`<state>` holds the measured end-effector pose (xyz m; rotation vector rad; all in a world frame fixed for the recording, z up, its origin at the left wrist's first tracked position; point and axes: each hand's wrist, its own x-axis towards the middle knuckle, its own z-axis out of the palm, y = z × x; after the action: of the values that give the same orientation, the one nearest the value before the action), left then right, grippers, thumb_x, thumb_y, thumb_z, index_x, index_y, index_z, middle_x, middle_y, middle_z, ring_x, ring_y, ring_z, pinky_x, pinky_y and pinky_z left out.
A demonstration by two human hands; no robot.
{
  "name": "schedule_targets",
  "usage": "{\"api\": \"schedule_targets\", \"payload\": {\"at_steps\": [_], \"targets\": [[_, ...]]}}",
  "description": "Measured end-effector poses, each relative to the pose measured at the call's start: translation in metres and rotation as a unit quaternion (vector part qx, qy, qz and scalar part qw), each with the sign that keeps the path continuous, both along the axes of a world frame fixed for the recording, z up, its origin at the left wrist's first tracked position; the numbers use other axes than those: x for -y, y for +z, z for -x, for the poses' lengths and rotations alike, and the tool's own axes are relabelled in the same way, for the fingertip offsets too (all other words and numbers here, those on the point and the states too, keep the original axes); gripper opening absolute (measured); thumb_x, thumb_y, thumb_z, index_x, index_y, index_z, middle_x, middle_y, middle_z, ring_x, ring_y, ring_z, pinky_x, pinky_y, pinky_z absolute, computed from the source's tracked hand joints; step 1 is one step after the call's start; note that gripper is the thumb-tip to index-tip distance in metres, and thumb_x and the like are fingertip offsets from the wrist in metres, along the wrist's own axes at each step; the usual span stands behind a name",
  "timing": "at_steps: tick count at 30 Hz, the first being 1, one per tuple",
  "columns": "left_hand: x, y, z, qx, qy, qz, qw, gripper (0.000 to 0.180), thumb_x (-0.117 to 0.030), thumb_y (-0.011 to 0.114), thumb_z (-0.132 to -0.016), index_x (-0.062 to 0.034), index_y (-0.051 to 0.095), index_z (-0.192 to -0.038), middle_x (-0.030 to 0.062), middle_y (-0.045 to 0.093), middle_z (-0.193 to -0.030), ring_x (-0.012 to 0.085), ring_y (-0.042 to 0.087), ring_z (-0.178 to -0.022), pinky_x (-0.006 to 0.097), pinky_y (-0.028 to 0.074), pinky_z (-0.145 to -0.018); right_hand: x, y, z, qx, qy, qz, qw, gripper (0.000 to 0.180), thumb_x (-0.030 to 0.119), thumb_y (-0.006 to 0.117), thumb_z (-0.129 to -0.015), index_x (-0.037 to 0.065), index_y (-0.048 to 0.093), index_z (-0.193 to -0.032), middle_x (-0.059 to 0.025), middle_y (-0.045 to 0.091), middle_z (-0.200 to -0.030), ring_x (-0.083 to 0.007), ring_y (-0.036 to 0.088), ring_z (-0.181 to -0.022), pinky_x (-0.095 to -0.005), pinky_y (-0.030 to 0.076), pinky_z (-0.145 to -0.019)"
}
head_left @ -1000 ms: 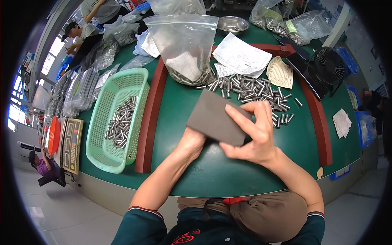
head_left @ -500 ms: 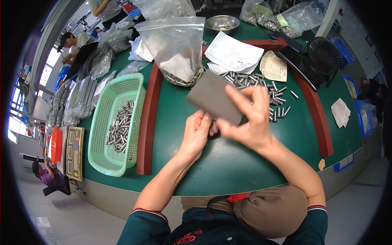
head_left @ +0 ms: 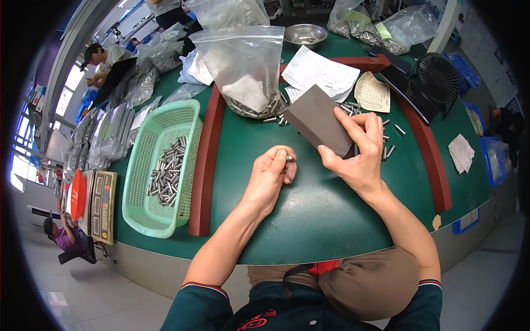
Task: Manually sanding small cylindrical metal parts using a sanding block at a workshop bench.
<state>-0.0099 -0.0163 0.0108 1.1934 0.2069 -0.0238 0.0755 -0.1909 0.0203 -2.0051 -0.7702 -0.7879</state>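
My left hand (head_left: 271, 174) is closed around a small metal pin (head_left: 289, 158), whose shiny end shows at the fingertips above the green tabletop. To its right, my right hand (head_left: 359, 151) grips a flat grey-brown block that looks like a sanding sponge (head_left: 319, 122), thumb on the near edge and fingers on the far side. The block is tilted and apart from the left hand. Behind it lies a spread of loose metal pins (head_left: 386, 151), partly hidden by the block and my right hand.
A green plastic basket (head_left: 132, 190) with several pins stands left, beside a dark red bar (head_left: 203, 187). Farther back are a clear bag of pins (head_left: 243, 66), papers (head_left: 317, 71), a metal bowl (head_left: 305, 34) and a black fan (head_left: 438, 71). Another red bar (head_left: 428, 154) runs along the right.
The sanding sponge has moved right, away from my left hand, and my right hand now grips it in clear view. The pin end in my left fingers has come into sight.
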Motion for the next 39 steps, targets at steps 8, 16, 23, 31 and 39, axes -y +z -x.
{"api": "schedule_targets", "payload": {"at_steps": [8,16,23,31,39], "targets": [[-0.002,-0.006,-0.002,0.034,-0.009,-0.018,0.999,0.016,-0.015,0.046,-0.099,-0.0037,0.056,-0.094,0.001,0.054,-0.07,0.0088,0.047,-0.062,0.023,0.038,-0.056,-0.012,0.001,0.001,0.057,0.018,0.03,0.998,0.066,0.021,0.075,-0.049,0.005,0.065,-0.112,-0.0114,0.051,-0.087,-0.0261,0.047,-0.077,-0.0381,0.039,-0.072],[0.001,-0.008,0.002,0.041,-0.001,-0.041,0.998,0.017,-0.012,0.046,-0.097,-0.0009,0.059,-0.095,0.0007,0.058,-0.073,0.0064,0.048,-0.065,0.023,0.037,-0.057,-0.013,0.0,0.0,0.048,0.024,-0.019,0.998,0.061,0.027,0.078,-0.052,0.004,0.067,-0.107,-0.0117,0.049,-0.086,-0.0266,0.047,-0.079,-0.0378,0.038,-0.07],[0.013,-0.002,-0.002,0.084,0.019,-0.156,0.984,0.024,-0.019,0.041,-0.102,-0.0042,0.056,-0.09,-0.0013,0.051,-0.066,0.0052,0.043,-0.06,0.02,0.034,-0.055,-0.004,-0.002,-0.009,0.036,-0.02,-0.016,0.999,0.061,0.027,0.08,-0.053,0.003,0.067,-0.108,-0.0097,0.048,-0.085,-0.0252,0.046,-0.081,-0.0379,0.038,-0.072],[0.005,-0.002,-0.001,0.008,0.011,-0.04,0.999,0.024,-0.024,0.042,-0.102,-0.0057,0.052,-0.09,0.0004,0.048,-0.067,0.0088,0.041,-0.06,0.023,0.035,-0.059,0.001,0.001,-0.003,-0.008,-0.018,-0.043,0.999,0.059,0.027,0.079,-0.056,0.001,0.068,-0.108,-0.0081,0.048,-0.085,-0.0228,0.046,-0.082,-0.0359,0.039,-0.076],[0.002,0.0,-0.001,-0.002,0.005,0.012,1.0,0.023,-0.023,0.043,-0.101,-0.0055,0.052,-0.09,0.001,0.048,-0.066,0.0094,0.041,-0.06,0.024,0.036,-0.06,0.0,-0.001,-0.004,-0.034,-0.015,-0.039,0.999,0.059,0.026,0.079,-0.057,0.0,0.067,-0.108,-0.0079,0.049,-0.085,-0.0226,0.047,-0.082,-0.0354,0.04,-0.077]]}}
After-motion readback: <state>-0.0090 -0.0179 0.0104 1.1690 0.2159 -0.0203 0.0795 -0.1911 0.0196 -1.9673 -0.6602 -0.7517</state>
